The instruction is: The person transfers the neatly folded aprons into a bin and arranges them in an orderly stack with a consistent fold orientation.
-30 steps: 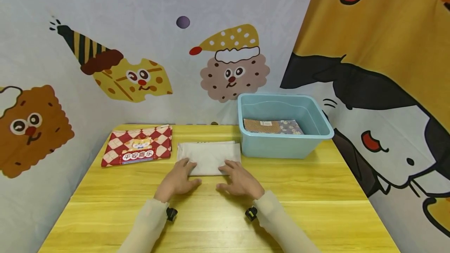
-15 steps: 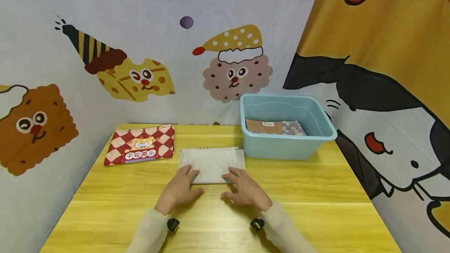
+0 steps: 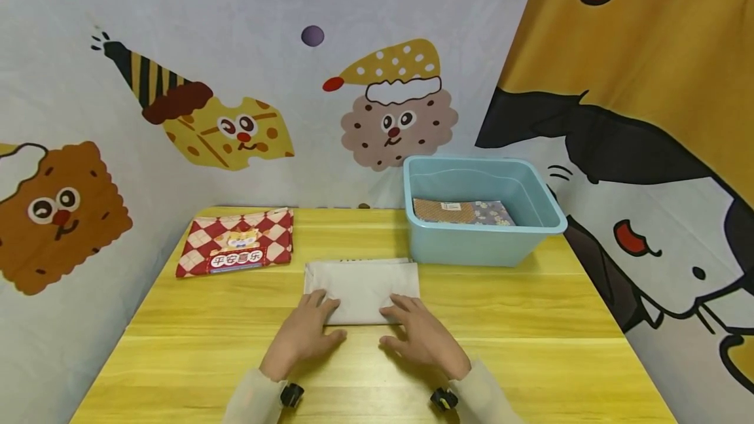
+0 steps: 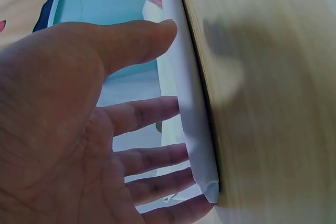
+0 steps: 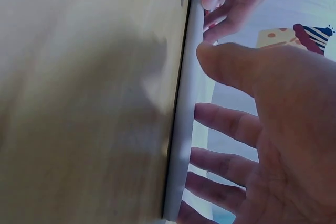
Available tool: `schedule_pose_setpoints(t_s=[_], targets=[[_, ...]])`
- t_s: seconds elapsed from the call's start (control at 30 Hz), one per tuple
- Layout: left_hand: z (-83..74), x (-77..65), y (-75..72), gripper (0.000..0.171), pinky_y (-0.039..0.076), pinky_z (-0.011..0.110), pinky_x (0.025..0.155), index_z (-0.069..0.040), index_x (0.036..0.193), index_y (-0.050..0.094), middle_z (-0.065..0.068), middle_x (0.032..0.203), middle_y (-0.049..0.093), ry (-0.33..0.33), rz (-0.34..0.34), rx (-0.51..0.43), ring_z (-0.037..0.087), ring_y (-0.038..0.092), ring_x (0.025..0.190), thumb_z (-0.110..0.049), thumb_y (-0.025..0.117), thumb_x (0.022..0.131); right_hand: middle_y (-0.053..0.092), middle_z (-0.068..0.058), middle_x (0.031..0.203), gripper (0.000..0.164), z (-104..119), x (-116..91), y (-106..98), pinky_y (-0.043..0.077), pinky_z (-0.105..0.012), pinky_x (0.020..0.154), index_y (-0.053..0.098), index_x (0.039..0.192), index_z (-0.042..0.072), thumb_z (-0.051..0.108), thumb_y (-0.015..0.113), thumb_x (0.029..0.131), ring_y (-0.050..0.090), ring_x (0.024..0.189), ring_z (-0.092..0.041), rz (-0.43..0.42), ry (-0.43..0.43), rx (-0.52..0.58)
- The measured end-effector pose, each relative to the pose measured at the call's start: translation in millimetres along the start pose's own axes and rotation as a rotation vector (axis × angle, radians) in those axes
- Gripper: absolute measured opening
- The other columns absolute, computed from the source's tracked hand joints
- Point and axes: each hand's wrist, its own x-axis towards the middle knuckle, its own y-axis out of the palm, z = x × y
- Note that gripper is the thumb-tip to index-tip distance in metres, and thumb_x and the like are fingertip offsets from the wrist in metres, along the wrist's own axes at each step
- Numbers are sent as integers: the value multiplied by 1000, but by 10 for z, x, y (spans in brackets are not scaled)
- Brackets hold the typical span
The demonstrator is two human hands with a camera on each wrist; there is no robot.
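Observation:
A folded white cloth [image 3: 362, 283] lies flat on the table between my two hands, its fold facing me. My left hand [image 3: 303, 332] rests its spread fingertips on the cloth's left part, and my right hand [image 3: 425, 332] does likewise on the right part. Both thumbs stay on the near side, off the top of the cloth. In the left wrist view the cloth's rounded folded edge [image 4: 191, 93] runs past the fingertips. The right wrist view shows the same edge [image 5: 184, 114], with the fingers straight against the cloth.
A folded red-and-white checked cloth [image 3: 237, 243] lies at the back left of the wooden table [image 3: 206, 345]. At the back right stands a light blue bin [image 3: 471, 245] holding a brown and floral folded cloth [image 3: 462, 212]. A printed curtain [image 3: 259, 12] hangs behind.
Both hands have drawn the white cloth over the table toward me, away from the back edge. The checked cloth and the bin stay in place; the head view shifted slightly.

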Motion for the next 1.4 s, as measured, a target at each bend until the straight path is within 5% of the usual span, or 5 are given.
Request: schedule_pose_setpoints(t_s=[0.73, 0.97, 1.17, 1.4], targets=[[-78, -100, 8, 38, 46, 36, 80, -18, 116, 68, 3, 112, 52, 121, -47, 5, 19, 44, 100, -41, 65, 86, 50, -6, 137, 34, -33, -233, -58, 44, -46, 97, 64, 118, 23, 38, 64, 87, 48, 122, -25, -53, 6, -3], [-1, -55, 13, 30, 47, 36, 79, -18, 108, 71, -1, 106, 53, 62, -61, -105, 16, 46, 100, -38, 65, 87, 55, -6, 128, 31, -94, -162, -141, 45, -46, 95, 66, 113, 17, 35, 65, 88, 51, 116, -26, -28, -20, 41], [82, 13, -2, 20, 46, 31, 70, -13, 98, 72, 3, 96, 59, -26, -205, -240, 17, 54, 83, -27, 72, 82, 60, -2, 116, 33, -146, -85, -225, 46, -43, 93, 65, 114, 12, 33, 66, 87, 56, 108, -22, -59, 37, 122], [192, 49, -7, 38, 42, 29, 65, -7, 112, 67, 11, 105, 57, -185, -306, -357, 21, 52, 80, -25, 75, 80, 54, -6, 127, 44, -242, -54, -278, 43, -48, 97, 60, 124, 12, 31, 69, 85, 50, 119, -29, -155, 172, 189]])
